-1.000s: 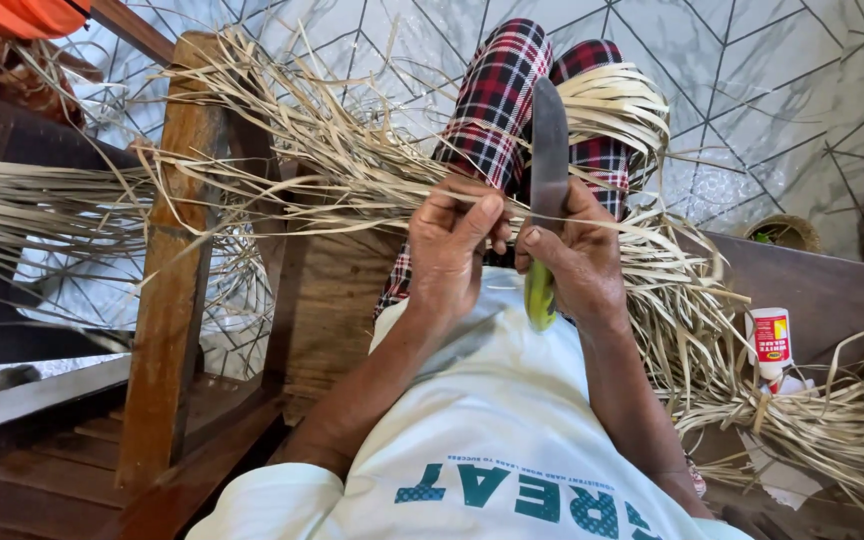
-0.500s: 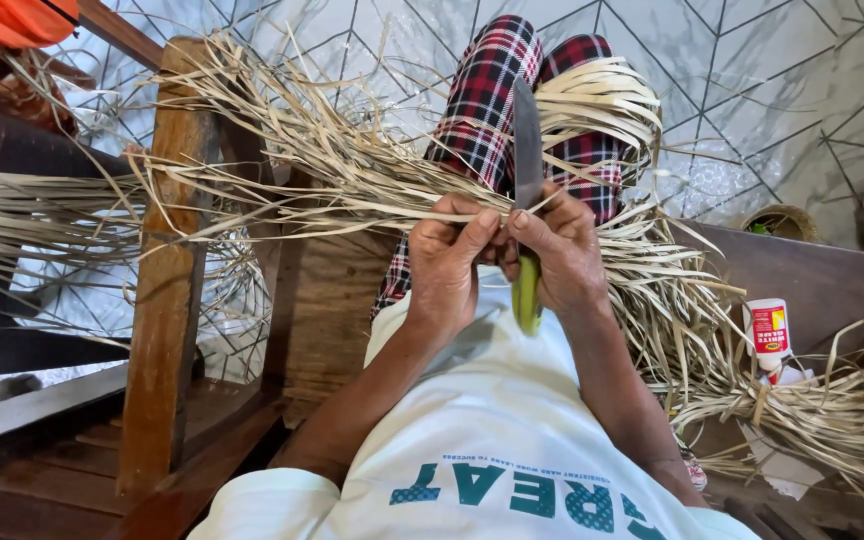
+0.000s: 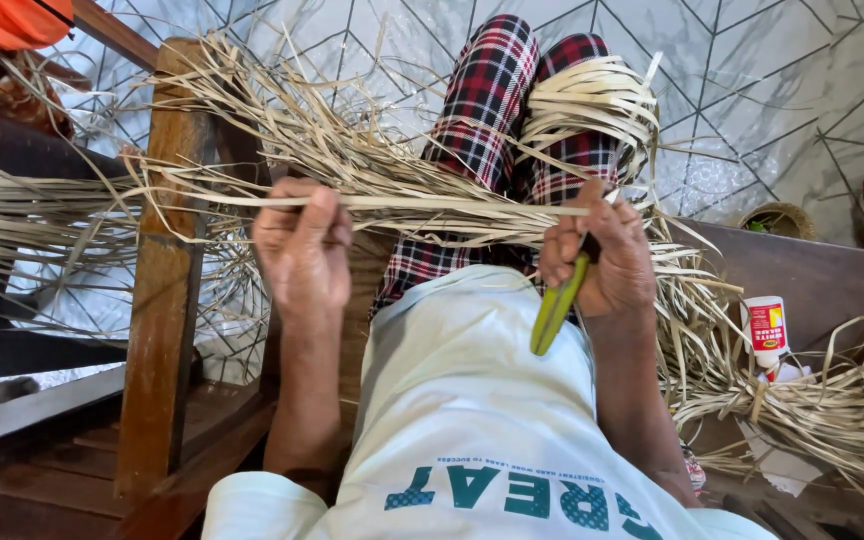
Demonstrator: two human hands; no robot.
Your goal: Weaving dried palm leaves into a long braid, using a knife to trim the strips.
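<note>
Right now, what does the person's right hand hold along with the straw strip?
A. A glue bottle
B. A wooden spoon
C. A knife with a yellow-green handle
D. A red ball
C: the right hand closes its grip on a knife with a yellow-green handle, while the strip stretches across to the left hand.

The left hand has moved away to the left from the right hand, drawing a long straw strip taut between them. The knife blade no longer stands upright above the fingers.
</note>
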